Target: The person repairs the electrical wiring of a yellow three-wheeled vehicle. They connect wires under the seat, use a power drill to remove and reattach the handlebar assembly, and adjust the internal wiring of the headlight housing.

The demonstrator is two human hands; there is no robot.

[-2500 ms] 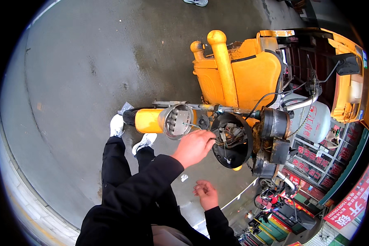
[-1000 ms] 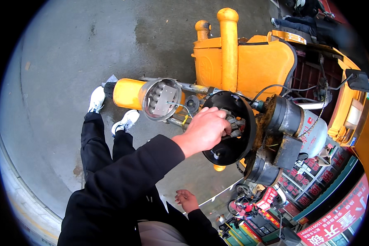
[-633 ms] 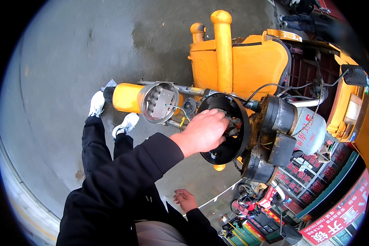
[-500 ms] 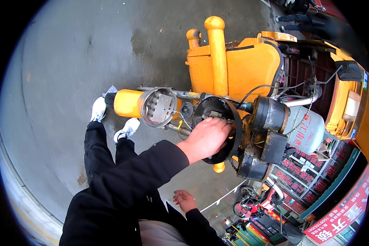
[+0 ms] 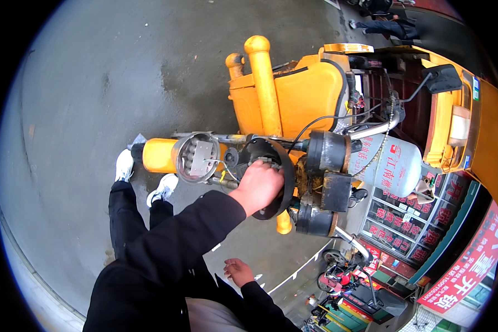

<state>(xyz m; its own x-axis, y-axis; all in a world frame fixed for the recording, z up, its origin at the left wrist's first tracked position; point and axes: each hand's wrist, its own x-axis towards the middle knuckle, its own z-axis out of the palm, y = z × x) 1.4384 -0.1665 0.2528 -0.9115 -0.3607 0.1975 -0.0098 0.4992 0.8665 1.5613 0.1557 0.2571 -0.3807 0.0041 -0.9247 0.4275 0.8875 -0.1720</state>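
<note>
My left hand (image 5: pixel 260 183) reaches into a round black shell (image 5: pixel 286 177), knuckles up and fingers curled. The fingertips are hidden inside, so what they grip does not show. Dark connectors (image 5: pixel 263 154) sit in the shell beside the knuckles. Left of it hangs a round clear lamp unit (image 5: pixel 196 157) with a metal plate and bulb-like shapes inside. Thin wires (image 5: pixel 220 162) run from that lamp towards the shell. My right hand (image 5: pixel 238 271) hovers lower down, away from the vehicle. Its fingers are apart, loosely bent, and it holds nothing.
Around the shell stands a yellow three-wheeler with a front mudguard (image 5: pixel 159 155), a body panel (image 5: pixel 310 97), black round housings (image 5: pixel 327 152) and a mirror (image 5: pixel 444 78). A pale gas cylinder (image 5: pixel 395 166) is behind. Parked motorcycles (image 5: pixel 329 271) stand lower right; a person (image 5: pixel 390 27) is top right.
The vehicle has shifted leftward in the picture. My left hand stays in the shell, its fingers now deeper out of sight. My right hand remains loosely open.
</note>
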